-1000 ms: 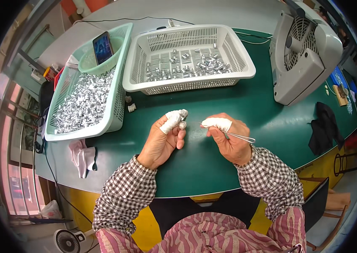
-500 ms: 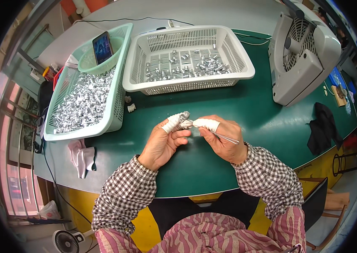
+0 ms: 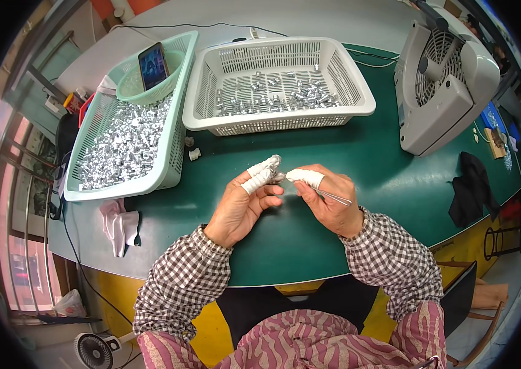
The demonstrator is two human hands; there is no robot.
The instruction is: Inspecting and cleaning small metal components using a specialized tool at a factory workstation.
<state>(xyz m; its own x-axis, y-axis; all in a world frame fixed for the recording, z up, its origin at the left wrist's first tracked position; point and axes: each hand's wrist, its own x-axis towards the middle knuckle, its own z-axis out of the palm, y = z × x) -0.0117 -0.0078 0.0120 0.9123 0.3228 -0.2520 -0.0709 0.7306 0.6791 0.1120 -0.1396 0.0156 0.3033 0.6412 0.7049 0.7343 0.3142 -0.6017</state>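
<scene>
Cloth patterned in pink and beige wavy stripes [image 3: 297, 338] is seen nearest, at six o'clock from the hands. Beyond it a smooth, dark green tabletop [image 3: 383, 178] is spread, on which a pale pink rag [image 3: 119, 226] is laid between eight and nine o'clock and a crumpled black cloth [image 3: 473, 190] at three. Farther off, a mint-green slotted plastic basket [image 3: 172, 161], heaped with small silvery metal fittings [image 3: 122, 147], is placed between nine and ten; a white slotted plastic basket [image 3: 279, 119], sparsely filled, at twelve; and a white box-shaped plastic fan [image 3: 445, 111] at two.

Both forearms are covered by black-and-white checked sleeves [image 3: 183, 280] and angled inward, the left toward one o'clock, the right toward eleven. In the left hand [image 3: 231, 212], a small silvery piece [image 3: 279, 177] is pinched between taped thumb and forefinger, the other fingers being loosely curled. By the right hand [image 3: 334, 214], a slender silvery metal tool [image 3: 339, 198] is gripped between thumb and taped forefinger, just beside the left fingertips.

The tool's long axis is run from four o'clock toward ten, its rear end pointed at four; its working tip cannot be made out. The pinched piece is mostly hidden, so its axis cannot be told.
</scene>
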